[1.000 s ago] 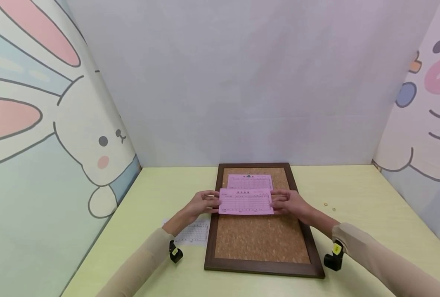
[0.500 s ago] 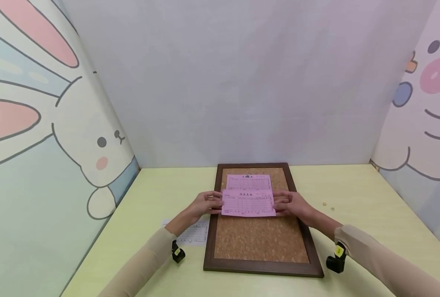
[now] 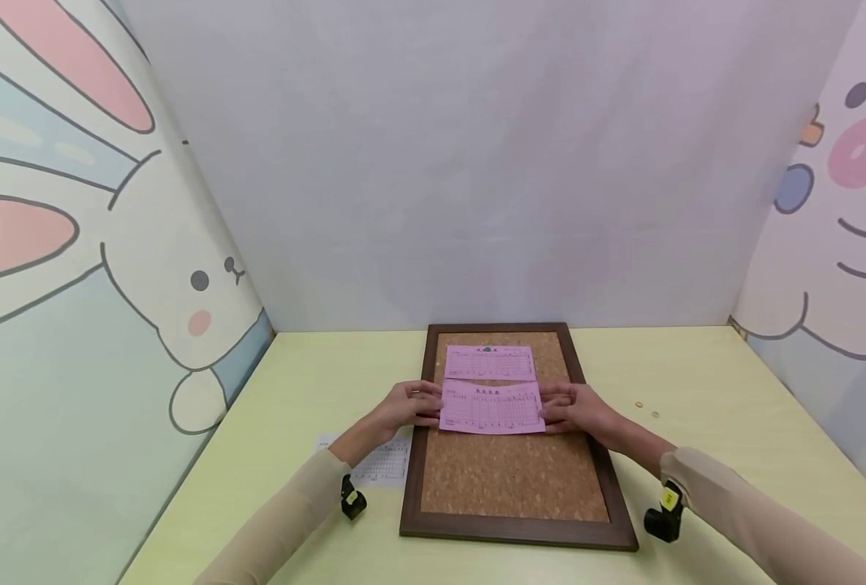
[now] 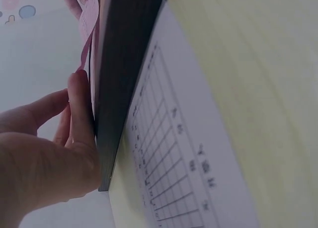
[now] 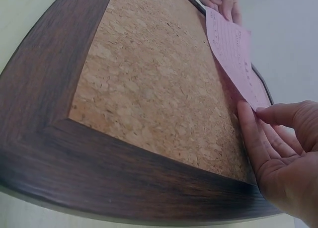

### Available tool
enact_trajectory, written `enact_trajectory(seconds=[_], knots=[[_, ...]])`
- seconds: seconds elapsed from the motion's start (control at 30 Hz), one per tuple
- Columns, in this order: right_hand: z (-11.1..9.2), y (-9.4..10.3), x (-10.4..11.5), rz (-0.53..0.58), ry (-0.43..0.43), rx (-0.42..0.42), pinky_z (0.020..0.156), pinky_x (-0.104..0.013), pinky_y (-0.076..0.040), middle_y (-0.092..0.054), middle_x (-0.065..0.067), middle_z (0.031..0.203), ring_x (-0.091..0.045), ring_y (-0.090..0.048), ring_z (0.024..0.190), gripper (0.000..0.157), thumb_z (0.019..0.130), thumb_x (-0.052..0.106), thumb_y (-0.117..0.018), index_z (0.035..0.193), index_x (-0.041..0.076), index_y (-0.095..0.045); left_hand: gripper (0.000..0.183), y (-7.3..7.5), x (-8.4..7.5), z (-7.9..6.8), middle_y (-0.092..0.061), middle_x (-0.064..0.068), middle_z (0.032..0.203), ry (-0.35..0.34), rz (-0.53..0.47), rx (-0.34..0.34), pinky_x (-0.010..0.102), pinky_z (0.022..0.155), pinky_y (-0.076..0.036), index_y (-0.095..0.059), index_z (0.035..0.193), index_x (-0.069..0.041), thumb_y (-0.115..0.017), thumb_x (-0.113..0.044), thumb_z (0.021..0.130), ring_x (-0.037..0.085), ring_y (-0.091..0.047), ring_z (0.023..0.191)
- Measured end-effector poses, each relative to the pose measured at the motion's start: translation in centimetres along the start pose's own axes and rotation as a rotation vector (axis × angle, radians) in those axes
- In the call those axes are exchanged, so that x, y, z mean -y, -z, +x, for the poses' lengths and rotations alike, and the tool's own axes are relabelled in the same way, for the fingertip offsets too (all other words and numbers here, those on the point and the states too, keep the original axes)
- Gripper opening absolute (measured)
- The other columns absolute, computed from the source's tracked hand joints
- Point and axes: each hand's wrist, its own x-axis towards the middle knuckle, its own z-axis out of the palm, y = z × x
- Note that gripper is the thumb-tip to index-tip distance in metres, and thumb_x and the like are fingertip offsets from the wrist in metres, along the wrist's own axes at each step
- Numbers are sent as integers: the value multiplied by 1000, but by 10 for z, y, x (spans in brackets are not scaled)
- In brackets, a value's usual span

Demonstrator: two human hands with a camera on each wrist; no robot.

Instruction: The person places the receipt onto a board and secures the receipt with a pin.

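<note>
A pink printed form [image 3: 491, 408] spans between both hands over the cork board [image 3: 513, 475]. My left hand [image 3: 407, 406] pinches its left edge. At the opposite edge, my right hand [image 3: 575, 410] pinches the paper between thumb and fingers, as the right wrist view shows at the right hand [image 5: 283, 148]. The held sheet bows slightly, close above the cork. Just beyond it, a second pink form [image 3: 489, 361] lies on the board's upper part, with a small green spot at its top edge. In the left wrist view, the left hand [image 4: 54, 138] is beside the dark frame [image 4: 124, 64].
A white printed sheet [image 3: 382, 463] lies on the table [image 3: 316, 366] left of the board, partly under the left forearm. Two small brass-coloured pieces [image 3: 639, 405] lie right of the board. A pale wall [image 3: 491, 162] stands behind.
Both hands have brought the held pink form slightly toward me and to the right. A strip of cork now shows between it and the upper form.
</note>
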Motion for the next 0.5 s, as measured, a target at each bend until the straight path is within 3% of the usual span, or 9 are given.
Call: enact_trajectory(seconds=[0.5], knots=[[2,0,2,-6,-5,0,79,-34,-63,-74,-23,114,-15,-73,92,59,98,3,-65,147,-16,-39,29,-6,-4,6,-72,14,106,13,36,-40,32,81,-62,-62,127,3,-63,-5,100,12,-70,85]])
